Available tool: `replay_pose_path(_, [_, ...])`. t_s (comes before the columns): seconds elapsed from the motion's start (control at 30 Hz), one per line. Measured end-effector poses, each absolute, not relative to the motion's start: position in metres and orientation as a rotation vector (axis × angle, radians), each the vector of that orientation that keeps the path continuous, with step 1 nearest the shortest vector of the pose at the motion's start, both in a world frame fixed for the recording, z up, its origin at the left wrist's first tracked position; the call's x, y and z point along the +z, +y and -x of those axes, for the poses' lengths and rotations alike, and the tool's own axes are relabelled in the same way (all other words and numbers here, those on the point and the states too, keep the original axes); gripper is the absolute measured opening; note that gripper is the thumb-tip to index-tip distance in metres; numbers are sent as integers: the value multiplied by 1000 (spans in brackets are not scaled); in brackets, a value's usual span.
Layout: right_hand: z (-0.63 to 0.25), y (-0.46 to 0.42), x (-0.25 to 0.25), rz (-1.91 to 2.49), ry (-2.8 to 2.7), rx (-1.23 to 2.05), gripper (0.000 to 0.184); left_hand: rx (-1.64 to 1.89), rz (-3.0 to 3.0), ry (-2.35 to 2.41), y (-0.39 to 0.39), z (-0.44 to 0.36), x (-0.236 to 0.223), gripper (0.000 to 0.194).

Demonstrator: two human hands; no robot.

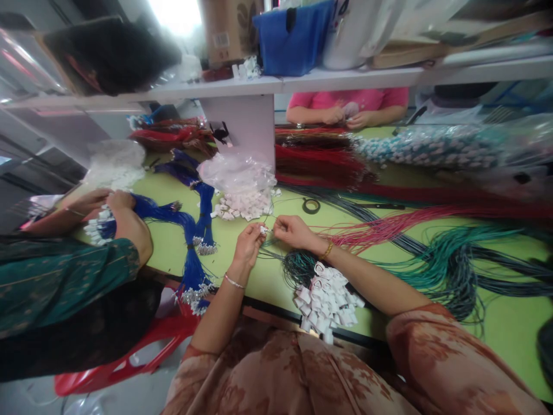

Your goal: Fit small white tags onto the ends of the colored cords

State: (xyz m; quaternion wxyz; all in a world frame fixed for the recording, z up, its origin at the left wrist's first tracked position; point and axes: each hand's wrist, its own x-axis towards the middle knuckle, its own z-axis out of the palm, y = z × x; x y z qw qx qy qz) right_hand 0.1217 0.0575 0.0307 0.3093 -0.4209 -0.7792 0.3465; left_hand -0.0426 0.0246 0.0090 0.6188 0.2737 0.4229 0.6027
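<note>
My left hand (pixel 248 242) is closed on a small white plastic connector (pixel 263 230), held above the yellow-green table. Close beside it, my right hand (pixel 291 230) pinches a thin dark wire (pixel 271 231) whose end meets the connector; how far it goes in is too small to tell. Below my right wrist, a heap of white connector housings (pixel 326 297) with dark green wires (pixel 299 268) lies at the table's front edge. Beyond my hands, loose white connectors (pixel 244 204) spill from a clear plastic bag (pixel 235 172).
Blue wire bundles (pixel 188 227) lie to my left, by a co-worker's hands (pixel 116 200). Red wires (pixel 406 222) and green wires (pixel 449 248) spread to my right. A roll of black tape (pixel 311 206) lies ahead. A shelf (pixel 242 86) crosses above; another person (pixel 345 109) sits behind it.
</note>
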Motion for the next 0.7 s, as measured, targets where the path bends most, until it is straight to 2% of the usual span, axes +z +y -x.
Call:
replay_pose_path(0.3, [-119,58,29,1105,-2029,895,11,1452,-696,1067,23,35,5,29])
replay_pose_path(0.7, [-120,57,25,1017,-2061,933,19,1451,-634,1062,22,24,4,30])
